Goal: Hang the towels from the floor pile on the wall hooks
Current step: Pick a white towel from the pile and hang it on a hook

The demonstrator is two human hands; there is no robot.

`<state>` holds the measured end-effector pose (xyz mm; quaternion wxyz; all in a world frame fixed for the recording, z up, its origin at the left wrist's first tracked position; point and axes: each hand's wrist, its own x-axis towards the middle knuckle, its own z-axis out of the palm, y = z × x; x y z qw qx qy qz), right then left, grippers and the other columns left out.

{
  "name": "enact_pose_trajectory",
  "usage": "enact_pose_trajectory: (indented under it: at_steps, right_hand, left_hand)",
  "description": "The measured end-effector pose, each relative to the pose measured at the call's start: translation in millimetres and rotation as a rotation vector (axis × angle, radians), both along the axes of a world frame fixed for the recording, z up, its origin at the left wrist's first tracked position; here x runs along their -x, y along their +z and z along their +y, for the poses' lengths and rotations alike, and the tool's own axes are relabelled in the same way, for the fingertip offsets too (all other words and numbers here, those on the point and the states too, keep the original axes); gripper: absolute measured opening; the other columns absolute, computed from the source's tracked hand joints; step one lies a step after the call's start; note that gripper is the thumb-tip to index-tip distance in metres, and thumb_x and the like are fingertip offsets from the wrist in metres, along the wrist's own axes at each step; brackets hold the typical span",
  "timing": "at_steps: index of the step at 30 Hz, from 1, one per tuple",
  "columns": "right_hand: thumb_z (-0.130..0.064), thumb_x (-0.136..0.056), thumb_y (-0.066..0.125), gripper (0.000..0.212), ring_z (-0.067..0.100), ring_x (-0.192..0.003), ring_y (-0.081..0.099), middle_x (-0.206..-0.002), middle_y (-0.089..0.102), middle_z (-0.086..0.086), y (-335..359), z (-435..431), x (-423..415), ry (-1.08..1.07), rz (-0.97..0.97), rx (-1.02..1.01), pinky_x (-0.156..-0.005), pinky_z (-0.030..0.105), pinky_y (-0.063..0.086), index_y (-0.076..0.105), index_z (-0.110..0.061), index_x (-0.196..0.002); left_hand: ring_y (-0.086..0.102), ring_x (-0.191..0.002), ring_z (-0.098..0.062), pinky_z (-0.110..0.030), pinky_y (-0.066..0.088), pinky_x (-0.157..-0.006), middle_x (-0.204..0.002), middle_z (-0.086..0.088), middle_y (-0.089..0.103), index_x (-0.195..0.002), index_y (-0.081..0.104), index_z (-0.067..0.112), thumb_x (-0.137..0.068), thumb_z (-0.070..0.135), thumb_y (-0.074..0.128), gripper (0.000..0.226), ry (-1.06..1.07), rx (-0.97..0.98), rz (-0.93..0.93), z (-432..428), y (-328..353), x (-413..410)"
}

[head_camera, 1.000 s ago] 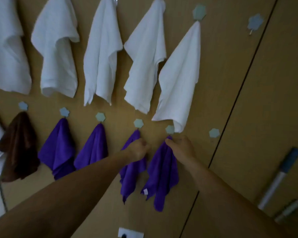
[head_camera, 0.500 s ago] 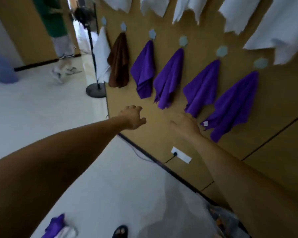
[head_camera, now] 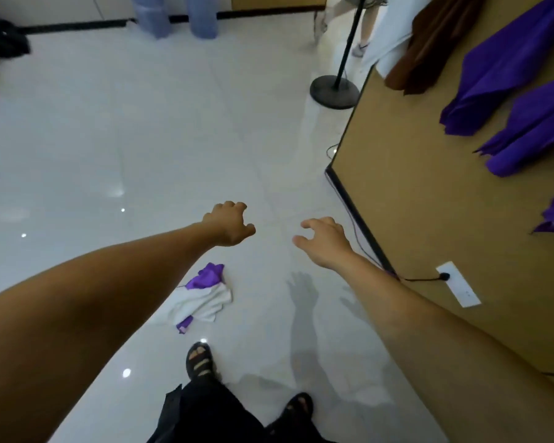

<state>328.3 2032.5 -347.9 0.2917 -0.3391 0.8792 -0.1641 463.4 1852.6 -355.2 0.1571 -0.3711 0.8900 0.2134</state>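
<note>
Both hands, left hand (head_camera: pixel 229 226) and right hand (head_camera: pixel 325 241), reach out empty with fingers loosely spread, apparently heading for the towel pile (head_camera: pixel 202 297) on the near floor (head_camera: pixel 109 129), left of the wall (head_camera: pixel 429 203).

You're in office-like room: glossy white tile floor (head_camera: pixel 141 123), tan wood-panel wall (head_camera: pixel 429 219) with socket plate (head_camera: pixel 458 284), blue water jugs (head_camera: pixel 202 14), black stand base (head_camera: pixel 335 91).

Both arms are stretched forward. The left hand (head_camera: pixel 229 223) and the right hand (head_camera: pixel 325 243) are empty, fingers spread and slightly curled, palms down.
</note>
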Motion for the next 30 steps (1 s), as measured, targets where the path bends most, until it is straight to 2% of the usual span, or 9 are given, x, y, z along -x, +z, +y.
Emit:
enact_pose_trajectory:
  at_steps: [8, 14, 23, 30]
  right_hand:
    - [-0.044, -0.091, 0.057, 0.051, 0.025, -0.133, 0.035, -0.142, 0.042, 0.006, -96.7, -136.9, -92.9, 0.133, -0.143, -0.166, -0.105, 0.035, 0.036, 0.049, -0.023, -0.137]
    - [-0.037, -0.092, 0.056, 0.047, 0.03, -0.123, 0.047, -0.133, 0.05, 0.012, -215.9, -210.3, -136.5, 0.261, -0.179, -0.238, -0.099, 0.037, 0.042, 0.052, -0.018, -0.135]
    - [-0.032, -0.093, 0.055, 0.043, 0.03, -0.119, 0.046, -0.131, 0.052, 0.01, -462.4, -245.4, -162.2, 0.525, -0.118, -0.334, -0.093, 0.038, 0.043, 0.052, -0.015, -0.133]
    - [-0.026, -0.093, 0.055, 0.049, 0.027, -0.127, 0.041, -0.14, 0.044, 0.006, -631.5, -258.4, -173.7, 0.674, -0.092, -0.33, -0.102, 0.039, 0.04, 0.045, -0.014, -0.139]
  left_hand:
    - [0.039, -0.129, -0.034, -0.047, 0.039, -0.102, -0.145, -0.013, 0.04, -0.144, 0.034, 0.014, -0.089, 0.046, 0.05, 0.066, 0.114, -0.158, -0.135, -114.9, -104.9, -108.3]
    - [0.045, -0.123, -0.033, -0.044, 0.041, -0.096, -0.138, -0.014, 0.047, -0.139, 0.04, 0.012, -0.09, 0.046, 0.047, 0.06, 0.226, -0.177, -0.186, -177.2, -214.0, -157.0]
    - [0.044, -0.121, -0.031, -0.042, 0.04, -0.095, -0.136, -0.013, 0.047, -0.138, 0.04, 0.012, -0.091, 0.038, 0.047, 0.054, 0.397, -0.285, -0.246, -169.8, -436.1, -192.9]
    - [0.042, -0.127, -0.027, -0.041, 0.04, -0.101, -0.145, -0.008, 0.042, -0.141, 0.038, 0.016, -0.092, 0.039, 0.051, 0.056, 0.636, -0.286, -0.165, -155.6, -580.4, -208.3]
